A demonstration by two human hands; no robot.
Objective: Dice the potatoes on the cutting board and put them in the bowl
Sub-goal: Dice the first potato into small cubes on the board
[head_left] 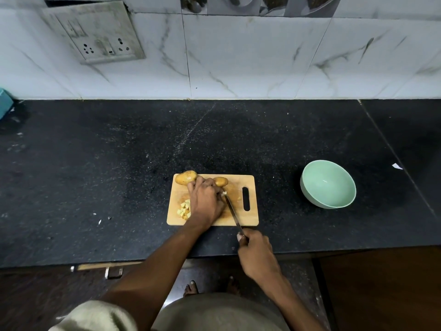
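Note:
A wooden cutting board (251, 187) lies on the black counter. Two whole potatoes rest along its far edge, a larger one (185, 177) at the left corner and a smaller one (221, 181) to its right. My left hand (205, 201) presses down on a potato piece (224, 193) that is mostly hidden under the fingers. A pile of yellow potato cubes (185, 209) sits on the board just left of that hand. My right hand (256, 250) grips the handle of a knife (232, 215) whose blade tip is at the held piece. A light green bowl (328, 185) stands empty to the right.
The black counter (119, 175) runs to a white marble-tile wall with a socket plate (95, 34). A teal object (4, 103) sits at the far left edge. A scrap of white paper (396, 166) lies right of the bowl. My bare feet show below the counter edge.

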